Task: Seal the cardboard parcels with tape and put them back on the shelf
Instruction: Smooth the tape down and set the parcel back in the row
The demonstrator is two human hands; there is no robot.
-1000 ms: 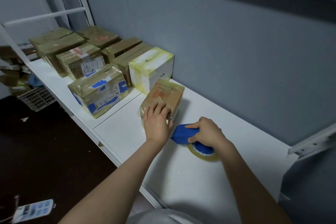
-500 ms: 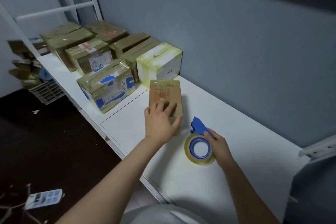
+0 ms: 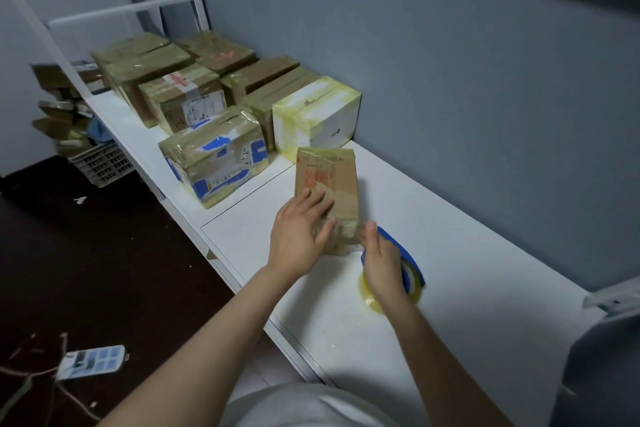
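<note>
The long white shelf [image 3: 467, 253] runs along a grey wall [image 3: 450, 80] and carries everything that both grips work on. Far ahead of the left grip [image 3: 299, 236] and to its left, a group of brown cardboard parcels wrapped in yellowish clear tape [image 3: 180, 94] stands close together on the shelf. At the near end of this group, straight ahead of the left grip, is a white carton with yellowish tape on its edges [image 3: 315, 114]. Just left of that carton is a brown parcel with blue patches under the tape [image 3: 214, 156].

The small flat brown cardboard parcel with orange print [image 3: 327, 177] lies on the shelf directly under the left grip, apart from the group. The left grip is released: its fingers lie straight on the top of this parcel and press on it, and the thumb lies at the near end of the parcel.

The right grip [image 3: 381, 263] is just beside the left one, and one straight finger reaches the near right corner of the small parcel. Under and behind the right grip lies a roll of clear yellowish tape in a blue dispenser [image 3: 412, 274]. The right grip covers part of the roll, so I cannot tell if it grasps it.

Far to the left of both grips, down on the dark floor [image 3: 86, 270], stands a grey plastic crate [image 3: 100, 161].
</note>
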